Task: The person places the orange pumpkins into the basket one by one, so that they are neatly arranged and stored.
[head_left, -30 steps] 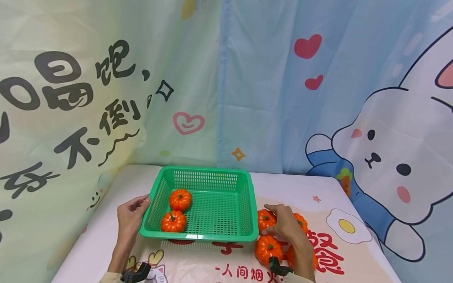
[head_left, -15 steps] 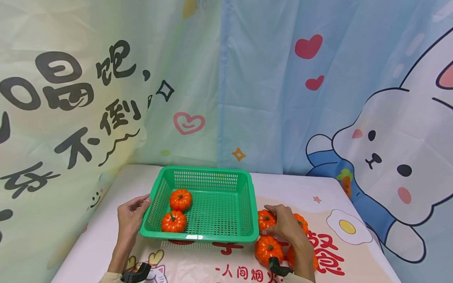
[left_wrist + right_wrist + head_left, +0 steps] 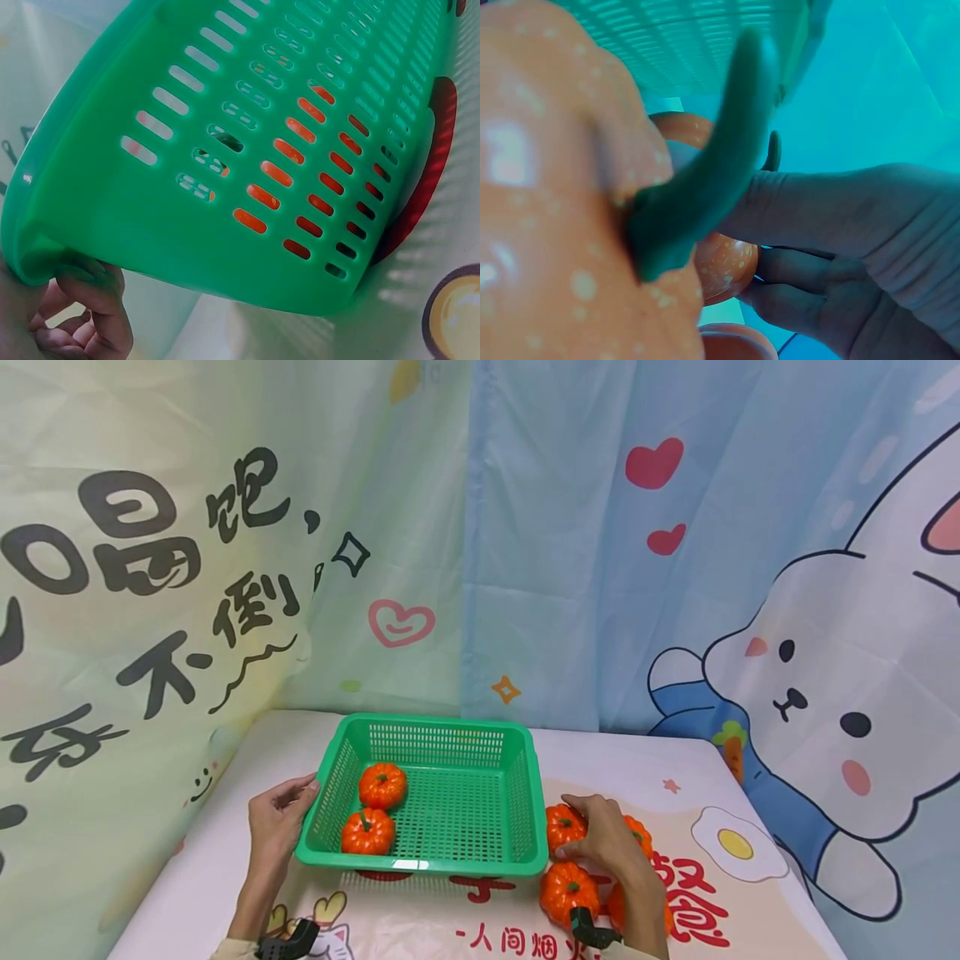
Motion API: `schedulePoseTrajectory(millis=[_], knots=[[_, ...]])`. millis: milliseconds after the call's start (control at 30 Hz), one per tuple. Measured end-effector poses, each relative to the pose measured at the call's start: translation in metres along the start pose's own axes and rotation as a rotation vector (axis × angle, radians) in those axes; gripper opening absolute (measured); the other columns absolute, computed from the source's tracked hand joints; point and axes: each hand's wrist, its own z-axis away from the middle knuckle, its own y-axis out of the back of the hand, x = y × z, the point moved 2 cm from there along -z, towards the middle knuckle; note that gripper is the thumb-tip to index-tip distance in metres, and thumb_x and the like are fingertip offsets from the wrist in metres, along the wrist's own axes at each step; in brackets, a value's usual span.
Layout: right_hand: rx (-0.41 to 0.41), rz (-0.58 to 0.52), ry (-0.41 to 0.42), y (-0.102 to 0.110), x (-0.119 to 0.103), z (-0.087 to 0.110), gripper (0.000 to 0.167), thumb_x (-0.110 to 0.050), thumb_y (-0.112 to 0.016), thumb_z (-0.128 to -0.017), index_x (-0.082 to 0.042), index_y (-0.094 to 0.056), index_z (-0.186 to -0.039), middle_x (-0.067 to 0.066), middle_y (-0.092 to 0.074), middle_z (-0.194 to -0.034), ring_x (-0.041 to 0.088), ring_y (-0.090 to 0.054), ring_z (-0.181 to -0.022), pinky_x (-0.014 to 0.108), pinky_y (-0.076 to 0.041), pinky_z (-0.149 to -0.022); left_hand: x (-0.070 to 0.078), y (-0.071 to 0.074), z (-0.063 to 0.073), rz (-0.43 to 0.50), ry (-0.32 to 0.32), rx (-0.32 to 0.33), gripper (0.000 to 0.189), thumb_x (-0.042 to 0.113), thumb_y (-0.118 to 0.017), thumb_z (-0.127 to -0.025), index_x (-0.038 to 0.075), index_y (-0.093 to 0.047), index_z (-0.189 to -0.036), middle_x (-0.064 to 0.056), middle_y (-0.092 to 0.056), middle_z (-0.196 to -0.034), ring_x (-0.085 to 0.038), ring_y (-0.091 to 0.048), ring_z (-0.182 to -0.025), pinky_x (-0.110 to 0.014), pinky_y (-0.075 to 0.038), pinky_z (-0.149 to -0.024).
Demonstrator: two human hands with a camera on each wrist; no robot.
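Observation:
A green plastic basket (image 3: 480, 863) with slotted walls stands on the table; two orange toy pumpkins, one behind (image 3: 382, 785) and one in front (image 3: 367, 832), sit in its left part. My left hand (image 3: 276, 817) holds the basket's left rim, its fingers curled under the edge in the left wrist view. Just right of the basket, my right hand (image 3: 606, 837) grips a pumpkin (image 3: 564, 828) between thumb and fingers. In the right wrist view a nearer pumpkin (image 3: 547, 210) with a green stem hides much of the gripped one (image 3: 724, 266).
Near my right hand lie more pumpkins: one in front (image 3: 570, 893), one partly under the wrist (image 3: 617, 906) and one behind the hand (image 3: 637, 832). The table (image 3: 202, 877) has a printed cover. A printed curtain (image 3: 525, 635) hangs directly behind it.

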Motion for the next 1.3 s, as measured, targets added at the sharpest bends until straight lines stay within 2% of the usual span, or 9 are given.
schedulePoseTrajectory(millis=[200, 367, 567, 800, 1300], knots=[[0.012, 0.017, 0.000, 0.004, -0.002, 0.003, 0.080, -0.016, -0.099, -0.079, -0.005, -0.065, -0.151, 0.015, -0.071, -0.141, 0.038, -0.062, -0.131, 0.066, -0.052, -0.112, -0.001, 0.000, 0.000, -0.004, 0.005, -0.003, 0.033, 0.019, -0.071, -0.108, -0.003, -0.076, -0.132, -0.019, -0.078, -0.109, -0.001, -0.066, -0.074, -0.014, -0.056, -0.070], [0.027, 0.021, 0.012, 0.008, -0.004, 0.005, 0.080, -0.015, -0.100, -0.077, -0.004, -0.066, -0.149, 0.017, -0.071, -0.141, 0.038, -0.061, -0.129, 0.067, -0.051, -0.113, -0.001, 0.000, 0.000, 0.002, 0.007, -0.003, 0.033, 0.020, -0.071, -0.108, -0.003, -0.076, -0.132, -0.019, -0.078, -0.110, -0.001, -0.066, -0.074, -0.014, -0.056, -0.070], [0.018, 0.015, -0.013, 0.011, -0.007, 0.009, 0.081, -0.016, -0.099, -0.080, -0.006, -0.064, -0.152, 0.017, -0.069, -0.142, 0.039, -0.058, -0.131, 0.068, -0.050, -0.113, 0.000, 0.000, 0.001, 0.002, 0.015, -0.005, 0.033, 0.020, -0.070, -0.108, -0.003, -0.075, -0.132, -0.017, -0.077, -0.109, -0.001, -0.066, -0.075, -0.015, -0.056, -0.070], [0.031, 0.016, 0.014, 0.014, -0.010, 0.011, 0.080, -0.016, -0.099, -0.079, -0.004, -0.065, -0.150, 0.013, -0.073, -0.135, 0.034, -0.065, -0.125, 0.061, -0.057, -0.108, 0.001, 0.000, 0.001, 0.001, 0.014, 0.000, 0.033, 0.020, -0.070, -0.108, -0.003, -0.076, -0.132, -0.015, -0.078, -0.107, -0.001, -0.065, -0.075, -0.015, -0.056, -0.070], [0.029, 0.010, -0.025, 0.021, -0.018, 0.017, 0.078, -0.013, -0.096, -0.083, -0.008, -0.063, -0.153, 0.017, -0.069, -0.141, 0.040, -0.062, -0.132, 0.061, -0.058, -0.107, 0.002, 0.000, 0.002, 0.017, 0.009, -0.003, 0.032, 0.018, -0.070, -0.108, -0.004, -0.076, -0.131, -0.019, -0.077, -0.107, -0.002, -0.066, -0.074, -0.015, -0.057, -0.069]])
